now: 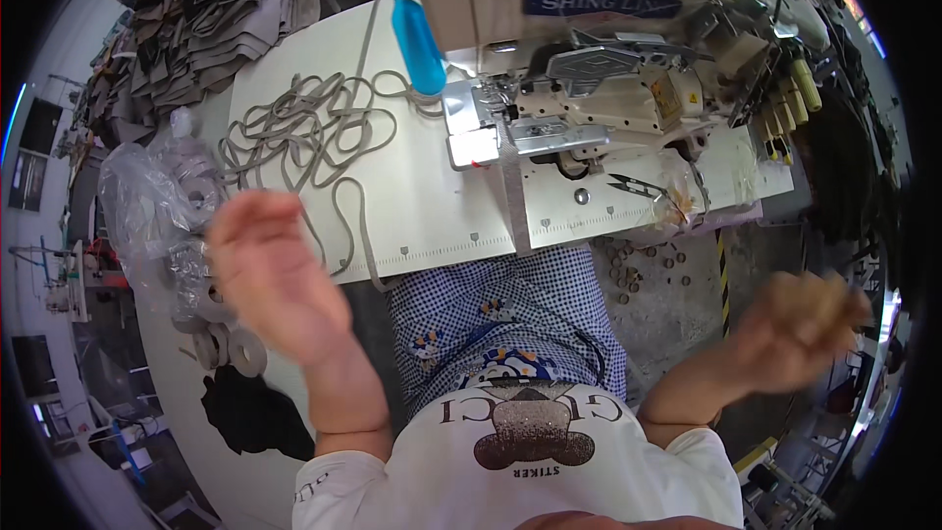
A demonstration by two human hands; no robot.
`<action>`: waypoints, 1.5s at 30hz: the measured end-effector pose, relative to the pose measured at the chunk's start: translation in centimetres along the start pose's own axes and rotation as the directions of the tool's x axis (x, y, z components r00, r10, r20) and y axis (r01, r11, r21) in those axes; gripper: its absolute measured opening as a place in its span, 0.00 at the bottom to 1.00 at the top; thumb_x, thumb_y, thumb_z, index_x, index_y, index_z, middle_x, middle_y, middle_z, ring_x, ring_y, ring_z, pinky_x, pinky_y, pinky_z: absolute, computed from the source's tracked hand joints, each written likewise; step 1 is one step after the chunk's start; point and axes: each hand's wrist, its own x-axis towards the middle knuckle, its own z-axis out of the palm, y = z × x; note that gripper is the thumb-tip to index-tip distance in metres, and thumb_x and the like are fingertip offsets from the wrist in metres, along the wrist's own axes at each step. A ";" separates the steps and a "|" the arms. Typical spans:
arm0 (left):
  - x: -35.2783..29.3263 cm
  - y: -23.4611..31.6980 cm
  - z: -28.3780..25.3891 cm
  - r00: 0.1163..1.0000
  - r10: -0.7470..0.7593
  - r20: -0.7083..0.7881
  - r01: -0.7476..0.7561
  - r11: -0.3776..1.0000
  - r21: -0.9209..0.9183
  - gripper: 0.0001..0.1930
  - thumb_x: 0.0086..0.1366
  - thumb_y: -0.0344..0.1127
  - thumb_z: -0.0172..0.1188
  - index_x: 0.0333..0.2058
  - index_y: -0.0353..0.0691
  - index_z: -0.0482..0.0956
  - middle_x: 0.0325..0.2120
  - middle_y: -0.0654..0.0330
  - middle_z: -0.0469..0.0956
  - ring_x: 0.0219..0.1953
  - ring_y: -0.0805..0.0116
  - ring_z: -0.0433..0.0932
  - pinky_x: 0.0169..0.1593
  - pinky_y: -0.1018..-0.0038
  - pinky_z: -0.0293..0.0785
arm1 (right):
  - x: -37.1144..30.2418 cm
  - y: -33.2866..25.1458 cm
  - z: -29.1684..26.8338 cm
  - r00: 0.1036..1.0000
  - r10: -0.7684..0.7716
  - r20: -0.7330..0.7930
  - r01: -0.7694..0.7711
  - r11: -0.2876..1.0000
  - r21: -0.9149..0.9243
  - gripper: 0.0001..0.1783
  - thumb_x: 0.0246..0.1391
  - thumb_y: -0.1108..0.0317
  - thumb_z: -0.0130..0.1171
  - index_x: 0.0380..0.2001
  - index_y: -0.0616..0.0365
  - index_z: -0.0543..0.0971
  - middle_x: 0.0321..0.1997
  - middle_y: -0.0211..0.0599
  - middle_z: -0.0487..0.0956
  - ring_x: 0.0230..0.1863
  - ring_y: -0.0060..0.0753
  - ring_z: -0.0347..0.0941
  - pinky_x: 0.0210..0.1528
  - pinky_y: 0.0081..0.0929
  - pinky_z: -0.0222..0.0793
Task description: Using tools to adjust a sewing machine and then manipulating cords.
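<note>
My left hand (280, 275) is raised over the left side of the table, its fingers loosely extended, with no thing seen in it. Under it and beyond it lies a tangled heap of narrow grey strip (343, 128). Off to the right, past the table's edge, my right hand (800, 329) is smeared by motion; its fingers look bent, and whether they hold anything is unclear. Neither hand touches the sewing machine (608, 98). From the machine's needle area a flat grey band (514, 198) runs to the table's front edge. Black thread snips (636, 185) rest right of it.
Stacked grey and dark cloth pieces (211, 25) stand at the far left. Clear plastic bags (147, 198) and tape rolls (231, 345) sit near my left arm, with black cloth (257, 414) below. A blue holder (417, 39) hangs on the machine. Thread cones (790, 98) stand right.
</note>
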 end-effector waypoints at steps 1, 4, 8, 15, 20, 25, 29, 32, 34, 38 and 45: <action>-1.5 -1.8 1.2 0.984 -0.176 -0.006 0.176 0.984 -0.007 0.13 0.62 0.31 0.46 0.43 0.29 0.69 0.34 0.54 0.74 0.36 0.67 0.73 0.43 0.76 0.68 | -2.4 2.2 -1.3 0.964 0.210 -0.163 -0.230 0.966 -0.115 0.17 0.60 0.60 0.43 0.45 0.59 0.70 0.18 0.23 0.61 0.16 0.13 0.53 0.17 0.13 0.48; -3.9 -8.3 6.1 0.822 -0.480 0.306 0.386 0.865 0.321 0.10 0.63 0.33 0.48 0.37 0.34 0.74 0.31 0.59 0.76 0.35 0.73 0.73 0.41 0.79 0.67 | -7.3 9.0 -2.7 0.615 0.780 -0.113 -0.788 0.607 -0.100 0.21 0.60 0.55 0.43 0.47 0.62 0.66 0.20 0.24 0.64 0.17 0.12 0.53 0.17 0.11 0.47; -3.8 -11.4 8.4 0.838 -0.369 0.403 0.121 0.845 0.521 0.10 0.62 0.34 0.49 0.35 0.36 0.77 0.28 0.62 0.77 0.30 0.77 0.73 0.36 0.82 0.68 | -8.3 13.5 0.2 0.306 0.950 -0.070 -0.929 0.313 0.196 0.19 0.59 0.62 0.41 0.46 0.66 0.66 0.24 0.28 0.67 0.17 0.15 0.55 0.17 0.10 0.51; -2.0 -11.1 11.4 0.768 -0.610 0.195 0.454 0.733 0.506 0.10 0.61 0.34 0.51 0.35 0.36 0.79 0.24 0.64 0.77 0.23 0.82 0.71 0.25 0.85 0.66 | -5.4 16.1 1.2 0.331 0.941 0.069 -0.912 0.301 0.277 0.16 0.56 0.68 0.37 0.43 0.68 0.67 0.21 0.34 0.71 0.14 0.16 0.57 0.14 0.11 0.51; -2.1 -12.2 11.0 0.837 -0.515 0.184 0.365 0.777 0.513 0.10 0.60 0.34 0.52 0.35 0.35 0.78 0.24 0.64 0.77 0.23 0.84 0.70 0.23 0.86 0.65 | -4.9 16.5 0.9 0.360 0.931 0.067 -0.923 0.345 0.168 0.15 0.56 0.68 0.37 0.40 0.67 0.68 0.15 0.34 0.68 0.09 0.15 0.52 0.12 0.12 0.48; -2.3 -12.0 11.6 0.849 -0.512 0.133 0.408 0.794 0.451 0.10 0.59 0.33 0.54 0.36 0.33 0.77 0.25 0.62 0.77 0.23 0.83 0.70 0.23 0.86 0.68 | -4.4 17.0 0.8 0.363 0.929 0.071 -0.928 0.354 0.113 0.15 0.55 0.68 0.37 0.39 0.67 0.68 0.13 0.32 0.67 0.07 0.14 0.50 0.11 0.12 0.46; -2.3 -11.9 11.9 0.834 -0.538 0.117 0.453 0.791 0.411 0.10 0.59 0.32 0.55 0.37 0.32 0.76 0.26 0.61 0.77 0.23 0.82 0.70 0.24 0.86 0.69 | -4.6 16.9 0.8 0.370 0.927 0.064 -0.924 0.360 0.126 0.15 0.55 0.68 0.37 0.38 0.67 0.68 0.13 0.32 0.67 0.07 0.14 0.50 0.10 0.12 0.46; -2.4 -12.0 11.9 0.840 -0.521 0.149 0.425 0.804 0.416 0.10 0.58 0.31 0.56 0.36 0.31 0.76 0.26 0.60 0.77 0.26 0.80 0.74 0.25 0.84 0.74 | -4.7 17.0 0.8 0.377 0.925 0.055 -0.920 0.366 0.142 0.15 0.55 0.68 0.37 0.38 0.67 0.68 0.13 0.32 0.67 0.07 0.14 0.50 0.10 0.12 0.46; -2.4 -12.2 11.8 0.839 -0.526 0.140 0.434 0.801 0.412 0.10 0.58 0.31 0.56 0.36 0.31 0.76 0.26 0.60 0.78 0.27 0.79 0.74 0.25 0.84 0.74 | -4.8 17.1 0.7 0.384 0.922 0.052 -0.915 0.372 0.156 0.15 0.55 0.68 0.37 0.38 0.67 0.69 0.13 0.32 0.67 0.07 0.14 0.50 0.10 0.12 0.46; -2.3 -11.9 11.9 0.829 -0.540 0.145 0.453 0.800 0.394 0.11 0.57 0.31 0.56 0.37 0.30 0.76 0.27 0.58 0.78 0.27 0.79 0.75 0.25 0.84 0.74 | -4.8 17.1 0.7 0.391 0.918 0.071 -0.909 0.373 0.185 0.15 0.54 0.68 0.37 0.38 0.67 0.69 0.13 0.32 0.67 0.08 0.13 0.51 0.10 0.12 0.45; -2.2 -11.8 11.8 0.834 -0.532 0.149 0.443 0.805 0.393 0.11 0.57 0.31 0.56 0.37 0.30 0.76 0.27 0.58 0.77 0.28 0.78 0.75 0.24 0.84 0.74 | -5.0 17.0 0.9 0.394 0.917 0.064 -0.904 0.374 0.207 0.15 0.55 0.68 0.38 0.38 0.68 0.69 0.14 0.32 0.68 0.08 0.13 0.51 0.10 0.12 0.45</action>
